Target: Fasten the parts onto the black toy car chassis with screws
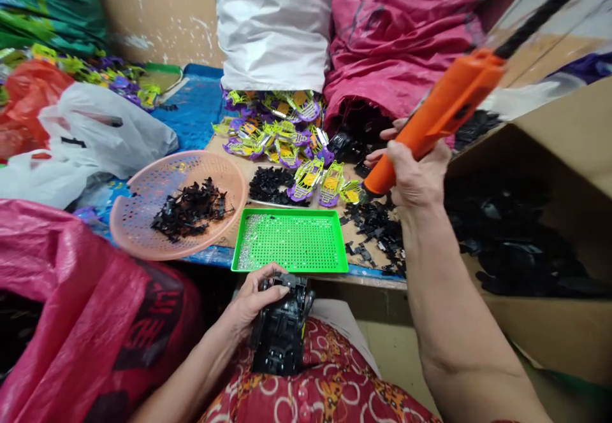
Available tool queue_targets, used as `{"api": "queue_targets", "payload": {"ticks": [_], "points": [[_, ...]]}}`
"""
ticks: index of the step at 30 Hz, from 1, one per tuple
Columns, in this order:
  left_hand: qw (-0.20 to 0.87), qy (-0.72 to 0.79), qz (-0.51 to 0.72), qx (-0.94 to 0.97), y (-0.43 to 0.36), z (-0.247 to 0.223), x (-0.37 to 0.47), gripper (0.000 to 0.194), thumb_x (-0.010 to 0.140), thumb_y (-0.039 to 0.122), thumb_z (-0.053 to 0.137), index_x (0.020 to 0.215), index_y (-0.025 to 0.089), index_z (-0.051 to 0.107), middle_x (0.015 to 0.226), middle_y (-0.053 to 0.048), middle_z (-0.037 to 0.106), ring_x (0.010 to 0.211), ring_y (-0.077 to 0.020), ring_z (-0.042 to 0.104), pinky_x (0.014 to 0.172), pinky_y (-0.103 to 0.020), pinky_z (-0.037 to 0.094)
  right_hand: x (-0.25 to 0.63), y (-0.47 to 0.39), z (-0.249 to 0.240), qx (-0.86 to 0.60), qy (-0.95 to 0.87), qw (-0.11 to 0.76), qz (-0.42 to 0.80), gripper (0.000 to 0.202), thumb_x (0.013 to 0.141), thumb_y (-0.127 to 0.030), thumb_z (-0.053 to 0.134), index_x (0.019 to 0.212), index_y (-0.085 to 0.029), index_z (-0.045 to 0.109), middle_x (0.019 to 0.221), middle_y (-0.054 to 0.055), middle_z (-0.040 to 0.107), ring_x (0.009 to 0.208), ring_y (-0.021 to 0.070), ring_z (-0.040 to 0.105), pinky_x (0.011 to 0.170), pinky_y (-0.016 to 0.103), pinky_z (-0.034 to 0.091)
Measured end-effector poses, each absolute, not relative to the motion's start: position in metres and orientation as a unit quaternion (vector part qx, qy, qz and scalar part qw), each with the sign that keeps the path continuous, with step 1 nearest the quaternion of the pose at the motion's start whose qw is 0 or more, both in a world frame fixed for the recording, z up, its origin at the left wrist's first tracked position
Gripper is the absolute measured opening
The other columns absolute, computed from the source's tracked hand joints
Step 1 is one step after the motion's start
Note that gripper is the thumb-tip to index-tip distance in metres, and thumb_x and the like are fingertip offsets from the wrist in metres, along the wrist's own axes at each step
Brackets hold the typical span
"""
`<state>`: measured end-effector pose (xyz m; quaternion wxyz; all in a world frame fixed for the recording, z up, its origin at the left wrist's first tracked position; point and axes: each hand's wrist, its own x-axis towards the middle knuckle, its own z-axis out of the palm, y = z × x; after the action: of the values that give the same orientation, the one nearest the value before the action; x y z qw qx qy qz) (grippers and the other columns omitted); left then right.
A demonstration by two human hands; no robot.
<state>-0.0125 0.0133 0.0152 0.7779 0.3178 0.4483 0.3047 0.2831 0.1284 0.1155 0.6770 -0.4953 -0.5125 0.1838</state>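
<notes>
The left hand [262,289] grasps the far end of a black plastic chassis [282,334], thumb on top; the piece lies just below that hand, over the lap of a red patterned garment [335,372]. The right hand [418,171], farther forward, is wrapped around an orange tool [447,117] with a black cord [545,15] running up from its top; the tool's lower end slants down to the left.

Just beyond the left hand, on the bench [210,256], is a green tray [310,238] with small silvery bits [249,241] along its left side. Left of that hand sits a peach basket [131,225] holding black parts [194,209]. Left of the right hand are yellow-and-purple pieces [272,136]; below it, loose black clips [377,222]. Right of it stands a cardboard box [574,117].
</notes>
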Motion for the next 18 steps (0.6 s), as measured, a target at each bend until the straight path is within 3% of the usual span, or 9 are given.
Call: {"api": "queue_targets", "payload": {"ticks": [5, 9, 14, 18], "points": [[0.777, 0.465, 0.284, 0.316, 0.015, 0.005, -0.018, 0.044, 0.062, 0.043, 0.092, 0.091, 0.018, 0.070, 0.072, 0.001, 0.067, 0.061, -0.0124, 0.058, 0.061, -0.023, 0.046, 0.277, 0.111, 0.114, -0.434, -0.520, 0.678, 0.286, 0.038, 0.066, -0.045, 0.090, 0.090, -0.027, 0.068, 0.094, 0.000, 0.070, 0.052, 0.0105, 0.061, 0.053, 0.031, 0.060], [0.778, 0.451, 0.263, 0.349, 0.017, 0.004, -0.021, 0.045, 0.064, 0.045, 0.090, 0.093, 0.019, 0.070, 0.078, 0.000, 0.068, 0.067, -0.0142, 0.060, 0.065, -0.024, 0.046, 0.270, 0.098, 0.100, -0.441, -0.537, 0.629, 0.347, 0.043, 0.061, -0.042, 0.098, 0.090, -0.030, 0.068, 0.090, -0.001, 0.069, 0.056, 0.0119, 0.062, 0.060, 0.035, 0.062], [0.722, 0.461, 0.309, 0.414, 0.022, 0.026, -0.027, 0.037, 0.068, 0.042, 0.087, 0.091, 0.019, 0.071, 0.075, 0.000, 0.067, 0.066, -0.0135, 0.057, 0.062, -0.023, 0.044, 0.254, 0.088, 0.083, -0.433, -0.547, 0.599, 0.392, 0.042, 0.071, -0.045, 0.092, 0.100, -0.032, 0.065, 0.075, -0.004, 0.067, 0.058, 0.0159, 0.065, 0.061, 0.037, 0.062], [0.697, 0.478, 0.337, 0.416, 0.027, 0.036, -0.027, 0.036, 0.065, 0.041, 0.088, 0.089, 0.018, 0.071, 0.074, 0.000, 0.067, 0.065, -0.0139, 0.057, 0.061, -0.024, 0.045, 0.246, 0.091, 0.075, -0.450, -0.539, 0.593, 0.393, 0.042, 0.074, -0.045, 0.086, 0.105, -0.029, 0.062, 0.075, -0.002, 0.067, 0.059, 0.0175, 0.065, 0.061, 0.039, 0.060]]}}
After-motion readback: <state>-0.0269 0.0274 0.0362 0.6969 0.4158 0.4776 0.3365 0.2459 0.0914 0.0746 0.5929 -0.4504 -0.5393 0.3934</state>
